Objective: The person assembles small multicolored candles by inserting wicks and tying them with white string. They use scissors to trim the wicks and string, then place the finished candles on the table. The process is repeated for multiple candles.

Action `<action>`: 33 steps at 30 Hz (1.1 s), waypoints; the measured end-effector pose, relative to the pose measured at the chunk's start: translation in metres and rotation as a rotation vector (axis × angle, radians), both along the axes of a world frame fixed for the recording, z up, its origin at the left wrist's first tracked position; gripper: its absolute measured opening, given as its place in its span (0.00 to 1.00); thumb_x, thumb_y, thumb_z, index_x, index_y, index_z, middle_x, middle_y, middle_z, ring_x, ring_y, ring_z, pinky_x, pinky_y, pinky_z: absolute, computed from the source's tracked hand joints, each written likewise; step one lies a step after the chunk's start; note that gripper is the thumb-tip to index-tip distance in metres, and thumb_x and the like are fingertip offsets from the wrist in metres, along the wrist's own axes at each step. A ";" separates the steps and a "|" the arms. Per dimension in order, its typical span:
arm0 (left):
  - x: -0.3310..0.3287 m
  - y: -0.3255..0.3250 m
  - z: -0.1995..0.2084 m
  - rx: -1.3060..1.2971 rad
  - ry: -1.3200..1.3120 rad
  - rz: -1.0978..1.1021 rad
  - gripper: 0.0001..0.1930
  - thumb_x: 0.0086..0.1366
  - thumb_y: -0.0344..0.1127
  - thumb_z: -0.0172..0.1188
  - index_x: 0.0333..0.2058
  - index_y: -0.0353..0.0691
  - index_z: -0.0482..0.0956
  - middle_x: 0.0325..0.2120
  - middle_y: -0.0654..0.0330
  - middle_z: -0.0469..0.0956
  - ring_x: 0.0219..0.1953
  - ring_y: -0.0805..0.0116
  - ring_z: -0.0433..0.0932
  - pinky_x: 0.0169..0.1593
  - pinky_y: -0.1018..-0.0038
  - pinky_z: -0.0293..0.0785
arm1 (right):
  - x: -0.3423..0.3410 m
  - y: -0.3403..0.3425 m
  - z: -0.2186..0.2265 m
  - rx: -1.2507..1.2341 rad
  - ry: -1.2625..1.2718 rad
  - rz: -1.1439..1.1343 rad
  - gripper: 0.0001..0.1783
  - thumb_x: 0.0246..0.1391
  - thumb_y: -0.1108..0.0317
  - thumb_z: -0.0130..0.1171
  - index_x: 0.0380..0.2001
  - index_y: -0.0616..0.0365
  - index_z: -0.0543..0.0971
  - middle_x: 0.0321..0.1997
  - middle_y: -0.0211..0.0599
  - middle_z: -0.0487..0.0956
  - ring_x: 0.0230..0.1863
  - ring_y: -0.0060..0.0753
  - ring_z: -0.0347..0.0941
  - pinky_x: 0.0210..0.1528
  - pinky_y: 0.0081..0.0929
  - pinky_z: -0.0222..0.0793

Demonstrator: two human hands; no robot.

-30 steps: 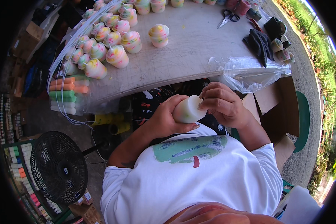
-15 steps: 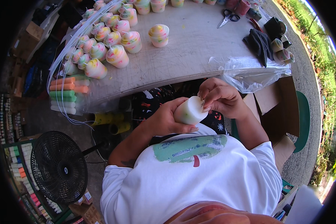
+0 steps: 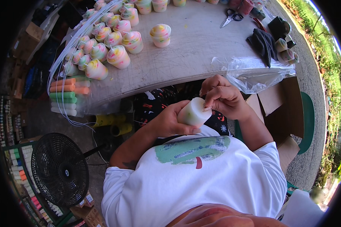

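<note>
My left hand [image 3: 169, 120] is wrapped round a whitish cup-shaped candle [image 3: 193, 114] above my lap, with its flat round end turned up and to the right. Against that flat end, the fingertips of my right hand [image 3: 226, 99] are pinched together near the edge. Whatever they grip is too small to make out. Many swirl-topped candles [image 3: 118, 56] in pastel colours, with short wicks, crowd the left of the table [image 3: 185, 41]. One swirled candle [image 3: 160, 35] stands apart from them.
Long white wicks [image 3: 60, 51] droop over the table's left edge by orange, green and white sticks [image 3: 64, 94]. Scissors [image 3: 231, 17], a dark cloth [image 3: 262, 45] and clear plastic [image 3: 250, 73] lie to the right. A black fan [image 3: 60, 169] and an open cardboard box [image 3: 284, 113] flank me.
Almost everything stays as it was. The fingers of my right hand have shifted slightly at the candle's flat end; my left hand keeps its grip.
</note>
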State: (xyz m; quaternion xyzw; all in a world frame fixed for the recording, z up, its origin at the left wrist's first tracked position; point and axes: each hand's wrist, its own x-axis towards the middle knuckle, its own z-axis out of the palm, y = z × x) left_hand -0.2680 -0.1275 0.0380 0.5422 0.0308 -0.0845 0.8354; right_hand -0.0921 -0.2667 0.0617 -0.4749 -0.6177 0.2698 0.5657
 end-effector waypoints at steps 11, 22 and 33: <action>0.001 0.000 -0.007 0.516 -0.028 0.078 0.33 0.44 0.39 0.75 0.48 0.34 0.70 0.43 0.56 0.73 0.45 0.68 0.74 0.49 0.71 0.70 | 0.005 -0.003 -0.002 -0.222 0.055 0.107 0.05 0.46 0.75 0.66 0.27 0.55 0.79 0.37 0.27 0.69 0.44 0.26 0.63 0.47 0.25 0.64; 0.008 -0.002 0.000 0.924 -0.229 0.134 0.32 0.41 0.38 0.75 0.46 0.38 0.71 0.39 0.53 0.72 0.42 0.57 0.75 0.47 0.66 0.72 | 0.017 0.002 0.005 -0.488 -0.116 0.112 0.34 0.45 0.63 0.69 0.55 0.55 0.68 0.54 0.36 0.69 0.53 0.34 0.67 0.49 0.27 0.70; 0.012 0.040 0.006 0.782 -0.254 0.559 0.30 0.44 0.34 0.75 0.46 0.36 0.71 0.37 0.58 0.78 0.38 0.71 0.77 0.45 0.71 0.74 | 0.289 0.084 -0.030 -0.506 -0.976 -0.891 0.20 0.52 0.77 0.45 0.47 0.60 0.77 0.49 0.51 0.76 0.51 0.50 0.73 0.52 0.39 0.68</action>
